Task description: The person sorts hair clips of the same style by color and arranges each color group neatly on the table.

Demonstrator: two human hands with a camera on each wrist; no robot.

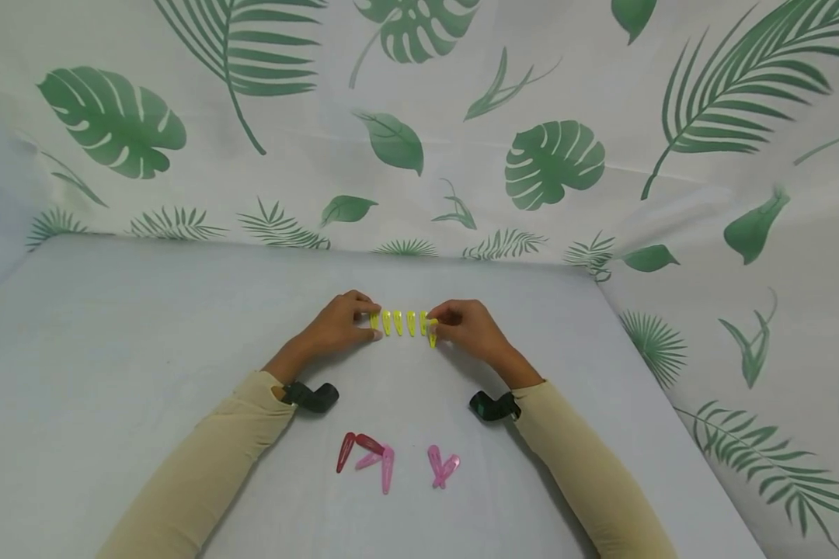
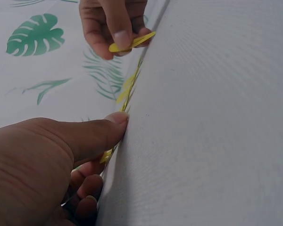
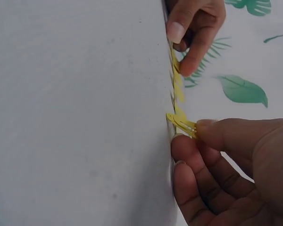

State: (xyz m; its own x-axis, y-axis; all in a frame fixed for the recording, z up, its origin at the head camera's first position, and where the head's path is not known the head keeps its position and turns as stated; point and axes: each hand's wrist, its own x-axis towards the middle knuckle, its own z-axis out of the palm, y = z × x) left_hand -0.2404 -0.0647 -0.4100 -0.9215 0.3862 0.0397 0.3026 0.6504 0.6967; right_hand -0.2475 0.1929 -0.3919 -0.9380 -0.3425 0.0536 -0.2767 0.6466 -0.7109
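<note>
Several yellow snap hair clips (image 1: 398, 323) stand side by side in a row on the white table. At the row's left end, my left hand (image 1: 339, 320) holds the outermost yellow clip (image 1: 374, 321), index finger at its top and thumb at its bottom. My right hand (image 1: 468, 328) pinches another yellow clip (image 3: 181, 123) between thumb and fingers at the right end. This clip sits slightly nearer to me than the row and overlaps its last clip in the head view. The left wrist view shows the pinched clip (image 2: 132, 43) tilted under the right thumb.
Closer to me on the table (image 1: 252, 497) lie two red hair clips (image 1: 346, 453), with pink clips (image 1: 388, 470) against one of them. Two more pink clips (image 1: 435, 464) cross each other further right. A leaf-printed cloth (image 1: 461, 171) hangs behind the table.
</note>
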